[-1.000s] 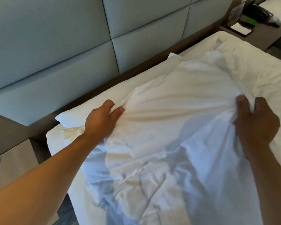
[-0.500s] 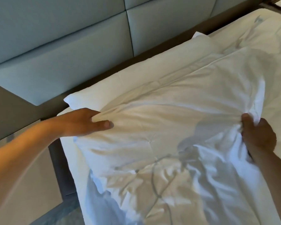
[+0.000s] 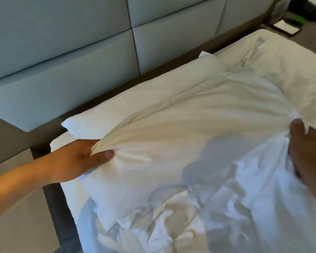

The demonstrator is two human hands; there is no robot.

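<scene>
A white duvet [image 3: 199, 125] lies rumpled across the bed, its upper edge stretched taut between my two hands. My left hand [image 3: 80, 159] pinches a fold of it at the bed's left side, thumb on top. At the right edge of the view my right hand [image 3: 305, 152] grips a bunched handful of the same cloth. A white pillow [image 3: 135, 99] lies behind the duvet along the headboard, partly covered by it.
A padded pale grey headboard [image 3: 80, 52] runs behind the bed. A beige bedside unit [image 3: 16, 207] stands at the lower left beside the mattress. At the top right a nightstand [image 3: 290, 28] carries a dark object with a green patch.
Both hands have drawn the duvet edge tighter and lower over the pillow. My left hand's grip has changed from a flat hold to a pinch of a raised fold.
</scene>
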